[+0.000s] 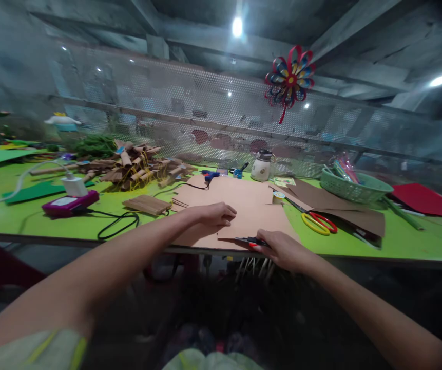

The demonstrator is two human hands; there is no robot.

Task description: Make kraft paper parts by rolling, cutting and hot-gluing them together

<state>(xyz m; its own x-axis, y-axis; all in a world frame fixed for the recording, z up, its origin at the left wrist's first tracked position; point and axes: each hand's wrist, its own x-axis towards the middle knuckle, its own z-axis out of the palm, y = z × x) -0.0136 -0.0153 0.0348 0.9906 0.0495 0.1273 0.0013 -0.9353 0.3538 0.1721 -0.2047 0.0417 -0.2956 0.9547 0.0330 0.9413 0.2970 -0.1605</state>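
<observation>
Black with a touch of red, a cutter (258,240) is pinched in the right hand (284,250), its blade pointing left over the sheet near the table's front edge; knife or scissors, I cannot tell. The left hand (216,214) rests on the sheet just behind the blade, fingers loosely bent, thumb a little apart, with nothing visible between them. Beneath both lies the sheet (255,218), tan and flat, reaching from the front edge of the green table (401,244) towards its back edge. A dark line runs left in it from the blade's tip.

Just left of the sheet is a stack of brown strips (147,204). Right of it lie scissors (316,224) with yellow and red handles, beside folded brown card (319,197). Behind the hands, along the back edge, are a blue glue gun (210,175), a small blue pot (238,173) and a pale jar (261,168) with a dark lid. Towards the left end sit a purple power block (69,204) with a white plug (74,186) and, farther back, heaped brown tubes (134,169). Towards the right end, a green basket (344,190) stands beside red card (428,199).
</observation>
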